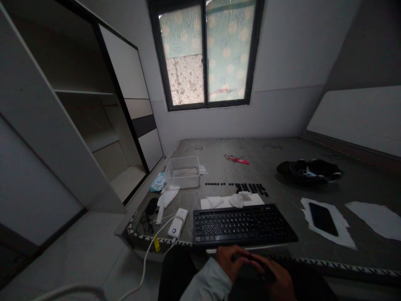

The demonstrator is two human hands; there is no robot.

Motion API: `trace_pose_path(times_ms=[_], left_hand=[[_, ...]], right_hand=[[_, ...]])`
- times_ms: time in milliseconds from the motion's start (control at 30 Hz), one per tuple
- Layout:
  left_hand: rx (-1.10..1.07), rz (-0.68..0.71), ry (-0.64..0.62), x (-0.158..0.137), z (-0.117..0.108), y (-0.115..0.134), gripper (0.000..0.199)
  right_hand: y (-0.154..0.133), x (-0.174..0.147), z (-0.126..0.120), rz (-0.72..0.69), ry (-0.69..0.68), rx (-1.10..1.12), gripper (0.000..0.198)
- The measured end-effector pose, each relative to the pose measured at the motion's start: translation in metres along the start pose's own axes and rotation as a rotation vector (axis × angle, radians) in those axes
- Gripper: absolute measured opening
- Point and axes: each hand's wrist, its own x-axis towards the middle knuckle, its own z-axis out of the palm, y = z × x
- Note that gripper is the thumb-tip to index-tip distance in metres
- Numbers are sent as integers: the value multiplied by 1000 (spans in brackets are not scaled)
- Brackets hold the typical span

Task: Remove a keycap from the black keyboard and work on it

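Observation:
In front of my lap, close together, are my left hand [228, 260] and my right hand [278, 276]. Both have bent fingers that meet around something small and dark, too dim to make out. Just beyond them lies a black keyboard [232, 225] on a white sheet, its right part looking darker than the lettered left part. Crumpled white tissues [240, 200] rest behind the keyboard. Farther back, small black keycaps [250, 188] stand in rows on the grey mattress [213, 146].
Left of the keyboard are a white power bank [178, 223] with a cable, a dark tangled cord [147, 221] and a clear plastic box [183, 173]. To the right lie a phone [323, 218] on paper and a black cap [308, 171]. A red packet [238, 159] sits farther back.

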Motion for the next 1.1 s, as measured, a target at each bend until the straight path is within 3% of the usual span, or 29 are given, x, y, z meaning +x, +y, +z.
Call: trace_pose_path(times_ms=[533,1100], left_hand=[[16,2,22,-1,-1,4,14],[32,6,11,0,0,4,16]], right_hand=[[-11,10,-3,91,46,73,18],[-10,9,-2,80,53,69,20]])
